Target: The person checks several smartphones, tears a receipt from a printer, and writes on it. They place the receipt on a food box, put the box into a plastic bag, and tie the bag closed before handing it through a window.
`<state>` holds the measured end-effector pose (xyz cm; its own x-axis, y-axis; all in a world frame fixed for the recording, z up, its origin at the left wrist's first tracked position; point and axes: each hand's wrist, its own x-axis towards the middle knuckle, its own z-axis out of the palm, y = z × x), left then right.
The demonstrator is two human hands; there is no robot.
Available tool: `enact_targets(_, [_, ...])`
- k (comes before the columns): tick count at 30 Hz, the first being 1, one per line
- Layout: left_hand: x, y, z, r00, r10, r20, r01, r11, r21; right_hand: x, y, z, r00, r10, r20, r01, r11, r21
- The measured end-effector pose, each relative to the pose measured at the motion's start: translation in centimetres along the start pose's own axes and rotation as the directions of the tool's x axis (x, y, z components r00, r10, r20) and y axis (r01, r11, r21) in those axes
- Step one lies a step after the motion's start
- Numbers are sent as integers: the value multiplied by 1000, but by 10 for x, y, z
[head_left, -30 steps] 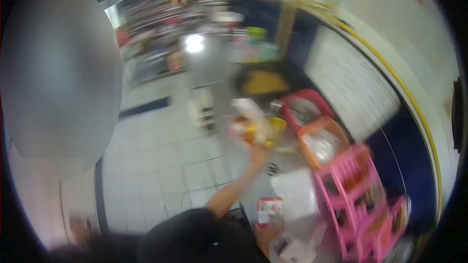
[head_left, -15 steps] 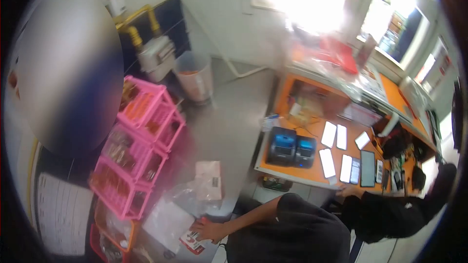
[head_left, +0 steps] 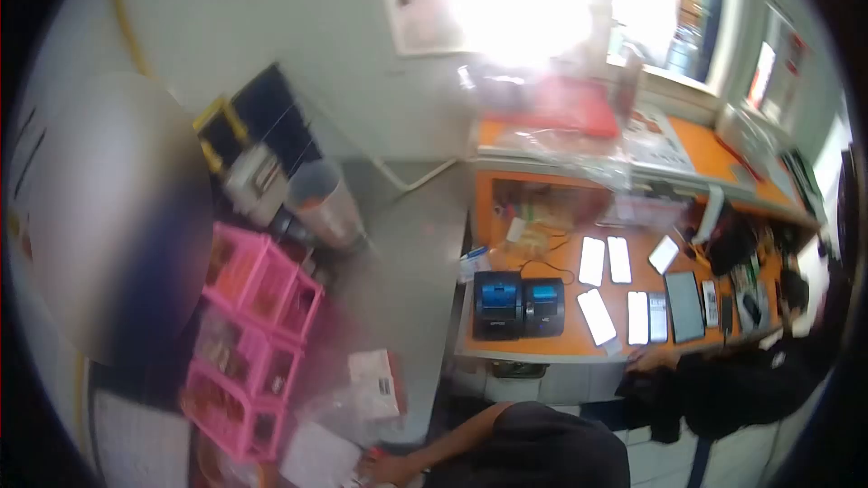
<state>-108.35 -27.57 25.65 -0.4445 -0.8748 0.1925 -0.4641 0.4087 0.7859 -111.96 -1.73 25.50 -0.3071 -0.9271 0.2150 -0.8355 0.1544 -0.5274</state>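
Observation:
My left hand [head_left: 389, 468] is at the bottom edge of the view, its bare forearm reaching leftward from my dark clothing. Its fingers are closed on a red and white card [head_left: 358, 479], mostly covered by the hand and cut off by the frame. Just left of the fingers lies a white sheet or flat packet [head_left: 318, 456] on the grey table [head_left: 402, 280]. A white and red box [head_left: 372, 382] rests a little beyond the hand, with clear plastic beside it. My right hand is out of view.
Pink stacked baskets [head_left: 258, 307] stand on the left, near a translucent bin [head_left: 324, 208]. On the orange desk [head_left: 624, 309] are two dark printer-like devices [head_left: 499, 305] and several phones [head_left: 592, 260]. A person in black sleeves [head_left: 723, 389] rests a hand [head_left: 653, 358] at the desk edge.
The view has tilted and shifted, so the table, baskets and desk things appear lower. My left hand now sits at the frame's bottom edge, and less of the card shows.

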Motion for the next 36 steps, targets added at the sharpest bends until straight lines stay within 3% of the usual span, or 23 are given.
enact_targets(1, [-4, -22, -17, 999, -36, -14, 36, 999, 2, -10, 3, 10, 994, 8, -105, -9, 1000, -7])
enact_targets(2, [-12, -56, -40, 996, -76, -43, 75, 997, -4, -2, 27, 50, 999, -12, -40, 11, 1000, -27])
enact_targets(3, [-20, -95, -58, 991, -123, -58, 122, 992, -33, -6, 29, 50, 952, -109, -286, 67, 986, -150])
enact_targets(4, [-37, -139, -80, 982, -171, -75, 165, 983, -74, -14, 39, 55, 981, -77, -176, 47, 985, -169])
enact_targets(5, [-62, -169, -110, 968, -224, -116, 213, 972, -99, -14, 20, 14, 987, -65, -147, 67, 998, 12])
enact_targets(6, [-83, -187, -118, 954, -262, -144, 238, 958, -160, -15, -2, -24, 993, -34, -109, 31, 999, -30])
enact_targets(7, [-96, -191, -108, 948, -282, -149, 241, 939, -245, -8, 4, -14, 1000, -21, -5, 21, 997, -73])
enact_targets(8, [-108, -194, -95, 947, -291, -139, 233, 915, -330, -9, 4, -1, 999, -20, -34, 13, 981, -194])
enact_targets(9, [-135, -204, -92, 939, -320, -124, 238, 867, -438, -4, -3, -20, 996, 37, 82, -26, 990, -139])
enact_targets(10, [-158, -101, -97, 966, -232, -113, 209, 960, -186, -4, -10, -32, 997, -6, 83, 14, 995, -101])
enact_targets(11, [-173, -69, -84, 969, -178, -171, 126, 954, -273, 0, -8, -41, 997, -33, 65, 39, 996, -83])
enact_targets(13, [-201, 4, -88, 947, -313, 68, 317, 887, -337, 5, -2, -42, 984, -111, 137, 124, 988, -91])
enact_targets(15, [-229, 32, -71, 937, -345, 56, 334, 836, -436, 8, -8, -60, 968, -160, 194, 177, 981, -75])
enact_targets(17, [-250, 61, -61, 878, -451, 158, 468, 741, -481, 8, -2, -61, 957, -187, 221, 203, 978, -54])
enact_targets(18, [-257, 64, -50, 923, -359, 139, 373, 741, -559, 8, 0, -60, 952, -221, 211, 232, 972, -30])
enact_targets(21, [-266, 73, -35, 901, -356, 248, 433, 777, -457, 10, 2, -60, 933, -273, 235, 287, 958, -27])
enact_targets(22, [-265, 79, -30, 927, -315, 203, 375, 784, -495, 11, 1, -62, 935, -273, 229, 288, 957, -38])
enact_targets(32, [-253, 67, -15, 928, -342, 151, 373, 876, -307, 11, 1, -61, 933, -294, 209, 316, 945, -83])
enact_targets(34, [-247, 85, -22, 951, -272, 144, 307, 805, -507, 10, 2, -62, 932, -296, 207, 316, 946, -70])
enact_targets(36, [-236, 101, -32, 936, -292, 197, 353, 770, -532, 14, 2, -63, 932, -296, 209, 314, 948, -58])
